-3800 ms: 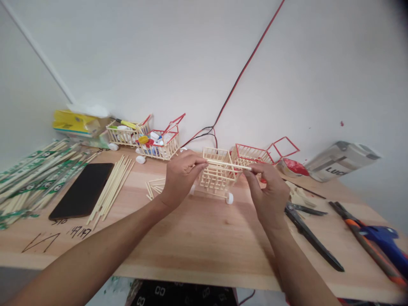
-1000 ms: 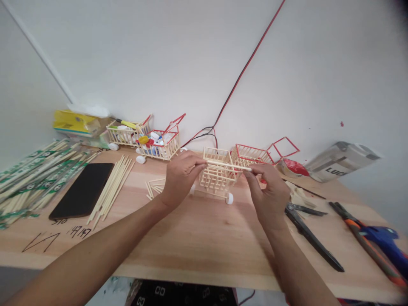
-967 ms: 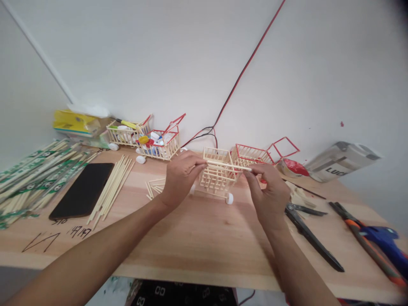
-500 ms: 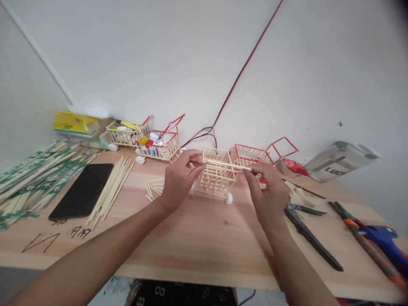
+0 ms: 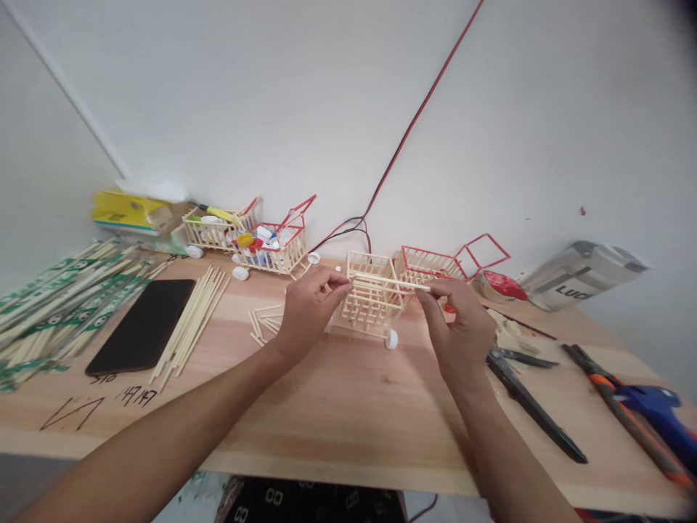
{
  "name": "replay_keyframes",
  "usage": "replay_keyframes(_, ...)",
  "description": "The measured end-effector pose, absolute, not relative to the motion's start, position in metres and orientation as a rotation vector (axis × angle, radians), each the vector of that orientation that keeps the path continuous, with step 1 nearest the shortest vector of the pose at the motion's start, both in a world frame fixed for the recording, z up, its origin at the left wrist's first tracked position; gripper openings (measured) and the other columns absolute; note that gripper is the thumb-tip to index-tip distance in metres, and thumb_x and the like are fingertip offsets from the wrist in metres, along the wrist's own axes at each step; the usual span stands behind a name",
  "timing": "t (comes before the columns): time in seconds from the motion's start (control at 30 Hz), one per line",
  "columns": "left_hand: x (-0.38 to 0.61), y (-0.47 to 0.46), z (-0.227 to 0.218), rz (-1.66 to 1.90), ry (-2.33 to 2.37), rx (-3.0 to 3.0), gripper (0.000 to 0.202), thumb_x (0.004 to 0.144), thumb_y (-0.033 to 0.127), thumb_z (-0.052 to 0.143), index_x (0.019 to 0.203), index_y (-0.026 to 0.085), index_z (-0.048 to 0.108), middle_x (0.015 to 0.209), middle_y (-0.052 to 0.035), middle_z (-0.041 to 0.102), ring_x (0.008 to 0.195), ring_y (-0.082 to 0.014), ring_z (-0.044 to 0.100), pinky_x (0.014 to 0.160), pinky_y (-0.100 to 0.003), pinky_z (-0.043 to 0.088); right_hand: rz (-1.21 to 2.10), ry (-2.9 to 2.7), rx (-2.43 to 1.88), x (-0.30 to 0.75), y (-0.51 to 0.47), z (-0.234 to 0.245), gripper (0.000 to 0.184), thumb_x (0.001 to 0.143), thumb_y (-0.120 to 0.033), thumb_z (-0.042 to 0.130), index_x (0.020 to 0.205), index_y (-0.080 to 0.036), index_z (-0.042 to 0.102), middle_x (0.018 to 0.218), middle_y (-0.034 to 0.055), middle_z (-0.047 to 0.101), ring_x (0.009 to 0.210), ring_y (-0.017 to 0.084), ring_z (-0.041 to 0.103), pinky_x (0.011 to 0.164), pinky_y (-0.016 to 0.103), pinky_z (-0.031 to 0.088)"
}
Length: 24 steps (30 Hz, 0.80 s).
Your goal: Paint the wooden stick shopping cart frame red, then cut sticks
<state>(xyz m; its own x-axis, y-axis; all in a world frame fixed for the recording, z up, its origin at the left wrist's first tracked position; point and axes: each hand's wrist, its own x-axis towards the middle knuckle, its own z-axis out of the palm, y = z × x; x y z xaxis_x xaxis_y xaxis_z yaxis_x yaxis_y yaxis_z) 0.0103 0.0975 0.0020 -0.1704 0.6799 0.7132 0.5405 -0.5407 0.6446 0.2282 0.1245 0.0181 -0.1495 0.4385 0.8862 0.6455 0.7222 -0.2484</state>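
Note:
A thin wooden stick (image 5: 389,282) lies level between my hands, in front of a small shopping cart built of sticks (image 5: 370,312). At the stick's left end, my left hand (image 5: 310,312) has thumb and forefinger pinched together. My right hand (image 5: 462,330) grips the right end between thumb and fingers. The cart stands on the table and shows a white cap wheel (image 5: 391,339) at its lower right corner. Part of the basket is hidden behind the stick.
Red-rimmed stick carts (image 5: 272,247) stand along the wall. On the left lie loose sticks (image 5: 190,327), a black phone (image 5: 141,327) and wrapped chopsticks (image 5: 70,305). To the right are black-handled cutters (image 5: 536,407), a blue glue gun (image 5: 653,414) and a red paint cup (image 5: 501,285).
My left hand has shifted slightly down and right, with its fingers lower around the stick's end. The right hand and the cart look nearly unchanged.

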Motion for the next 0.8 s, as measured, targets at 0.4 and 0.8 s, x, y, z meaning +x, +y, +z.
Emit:
replay_keyframes(0.4,0.009,0.100,0.008,1.656,1.251,1.619,0.021,0.077,0.021,0.072,0.096,0.017,0.065,0.089,-0.0027,0.067,0.077,-0.0123,0.060,0.070,-0.025,0.047,-0.197,-1.784,-0.847,0.228,0.124,0.018,0.002,0.087,-0.019,0.063,0.087,-0.020,0.064,0.080,0.0000,0.067,0.077,0.015,0.061,0.073,0.027,0.046)
replay_keyframes(0.8,-0.003,0.118,0.009,1.415,0.962,1.472,0.030,0.070,0.027,0.077,0.095,0.015,0.065,0.090,-0.0039,0.064,0.086,-0.0143,0.058,0.079,-0.027,0.046,-0.219,-1.789,-0.871,0.229,0.124,0.018,0.003,0.089,-0.022,0.062,0.087,-0.021,0.065,0.080,0.0003,0.067,0.076,0.015,0.061,0.071,0.028,0.046)
